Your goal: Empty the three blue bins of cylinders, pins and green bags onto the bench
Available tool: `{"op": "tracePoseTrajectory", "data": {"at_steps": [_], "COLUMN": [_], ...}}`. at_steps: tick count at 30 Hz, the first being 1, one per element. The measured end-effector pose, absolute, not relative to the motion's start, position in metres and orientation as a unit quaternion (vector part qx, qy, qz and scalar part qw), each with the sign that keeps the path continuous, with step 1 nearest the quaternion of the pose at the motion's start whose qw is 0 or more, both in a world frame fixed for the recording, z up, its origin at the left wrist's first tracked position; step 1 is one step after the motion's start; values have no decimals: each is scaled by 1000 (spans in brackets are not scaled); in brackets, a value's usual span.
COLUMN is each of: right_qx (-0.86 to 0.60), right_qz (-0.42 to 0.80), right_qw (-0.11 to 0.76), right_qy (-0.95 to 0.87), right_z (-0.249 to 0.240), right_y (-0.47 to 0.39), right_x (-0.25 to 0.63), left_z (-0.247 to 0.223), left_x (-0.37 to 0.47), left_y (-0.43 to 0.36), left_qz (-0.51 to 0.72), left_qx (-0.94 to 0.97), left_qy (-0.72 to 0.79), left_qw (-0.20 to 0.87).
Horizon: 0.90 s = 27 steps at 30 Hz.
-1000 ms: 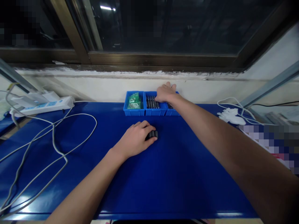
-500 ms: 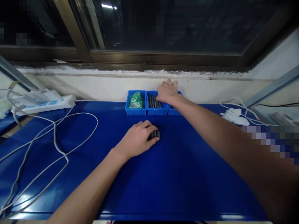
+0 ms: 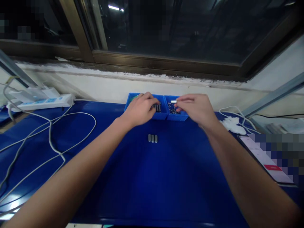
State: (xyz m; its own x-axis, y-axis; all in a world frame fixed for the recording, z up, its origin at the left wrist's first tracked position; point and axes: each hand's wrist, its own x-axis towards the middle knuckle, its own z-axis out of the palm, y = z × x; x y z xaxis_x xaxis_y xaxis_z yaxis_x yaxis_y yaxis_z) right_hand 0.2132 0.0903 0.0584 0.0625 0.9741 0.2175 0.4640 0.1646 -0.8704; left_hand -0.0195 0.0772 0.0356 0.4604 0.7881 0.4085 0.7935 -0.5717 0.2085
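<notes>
Over the middle blue bin [image 3: 160, 116], my left hand [image 3: 142, 109] has its fingers bent and its thumb apart from the forefinger. Dark metallic cylinders [image 3: 157, 108] show in the bin beside its fingertips; I see none lifted. My right hand [image 3: 196, 107] pinches a small silvery pin [image 3: 174, 101] between thumb and fingers, above the right blue bin [image 3: 177, 117]. That bin has loose small metal pins [image 3: 173, 110] in it. On the blue table, three short dark cylinders [image 3: 152, 138] stand side by side in a row, with neither hand touching them.
The left blue bin [image 3: 128, 103], partly behind my left hand, has green packets in it. Loose white cables [image 3: 51, 126] and a power strip [image 3: 45, 103] lie at left. At right are a white crumpled item [image 3: 234, 125] and a phone-like screen [image 3: 258, 155].
My left hand has left the dark cylinders on the table and moved up to the middle bin. My right hand has drawn back from the right bin with a silvery pin.
</notes>
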Motion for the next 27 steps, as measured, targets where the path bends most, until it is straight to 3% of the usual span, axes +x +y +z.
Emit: {"op": "tracePoseTrajectory", "data": {"at_steps": [5,8,27], "right_qx": [-539,-535,-513], "right_qz": [358,341,354], "right_qw": [531,562,557], "right_qy": [-548,-530,-549], "right_z": [28,27,26], "right_y": [60,56,59], "right_x": [237,249,259], "left_z": [47,45,32], "left_x": [7,18,12], "left_y": [150,170,182], "left_qz": [-49,-8,13], "left_qx": [-851,-861,-876], "left_qy": [-522,-508,-481], "left_qw": [20,13,34]}}
